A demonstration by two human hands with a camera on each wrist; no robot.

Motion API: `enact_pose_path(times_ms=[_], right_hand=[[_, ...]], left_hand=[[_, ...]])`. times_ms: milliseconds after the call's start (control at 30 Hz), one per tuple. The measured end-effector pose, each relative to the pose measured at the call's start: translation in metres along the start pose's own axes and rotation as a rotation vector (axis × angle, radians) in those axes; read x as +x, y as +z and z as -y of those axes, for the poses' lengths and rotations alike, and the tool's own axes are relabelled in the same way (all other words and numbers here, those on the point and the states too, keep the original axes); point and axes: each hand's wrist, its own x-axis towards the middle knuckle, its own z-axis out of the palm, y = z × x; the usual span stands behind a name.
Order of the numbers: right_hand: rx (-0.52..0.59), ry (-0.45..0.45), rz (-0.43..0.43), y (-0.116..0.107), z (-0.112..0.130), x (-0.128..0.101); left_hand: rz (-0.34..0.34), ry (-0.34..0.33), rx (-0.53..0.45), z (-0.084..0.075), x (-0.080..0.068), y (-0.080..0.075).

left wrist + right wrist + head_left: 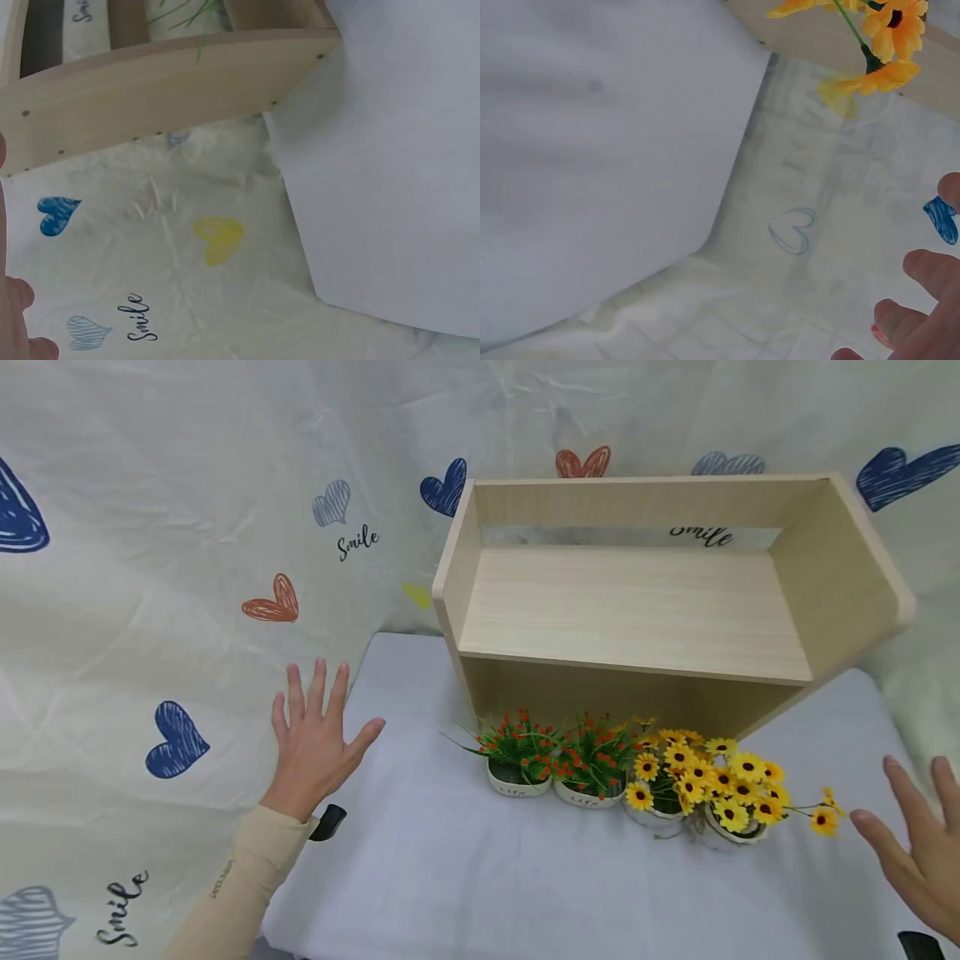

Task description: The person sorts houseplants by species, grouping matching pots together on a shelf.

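Note:
My left hand, fingers spread, hovers by the left edge of the table and holds nothing. At the far right my right hand is spread too, cut off by the frame edge and near a stray yellow bloom. Between the hands, four small pots stand in a row: two with red-flowered green plants, one at the left and one beside it, then a pot of yellow-orange flowers and another of yellow daisies. Fingers show at the right wrist view's edge.
Behind the pots stands a pale wooden two-level shelf with raised sides; its side panel fills the top of the left wrist view. A white cloth covers the table. A white curtain with printed hearts hangs behind.

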Motion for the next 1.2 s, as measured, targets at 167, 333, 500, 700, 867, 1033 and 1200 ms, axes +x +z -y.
enact_pose_path(times_ms=[167,333,500,700,867,1033,1200], right_hand=[[0.035,0.040,0.009,0.010,0.003,-0.001],[0.004,0.061,0.005,0.019,0.003,-0.007],[-0.005,0.011,-0.045,0.025,-0.001,-0.007],[-0.029,-0.018,-0.124,0.032,-0.009,-0.013],[-0.044,-0.079,-0.160,0.040,-0.019,-0.015],[-0.121,-0.064,-0.012,0.043,-0.024,-0.009],[-0.091,-0.054,0.144,0.050,-0.024,-0.001]], left_hand=[[-0.012,-0.004,-0.002,0.002,0.007,0.001],[-0.056,0.018,-0.006,0.001,0.015,0.003],[-0.067,0.019,-0.063,-0.006,0.025,0.005],[-0.077,0.020,-0.145,-0.014,0.035,0.008],[-0.118,0.030,-0.192,-0.022,0.040,0.010],[-0.092,0.014,-0.247,-0.031,0.044,0.013],[-0.110,0.012,-0.281,-0.038,0.053,0.016]])
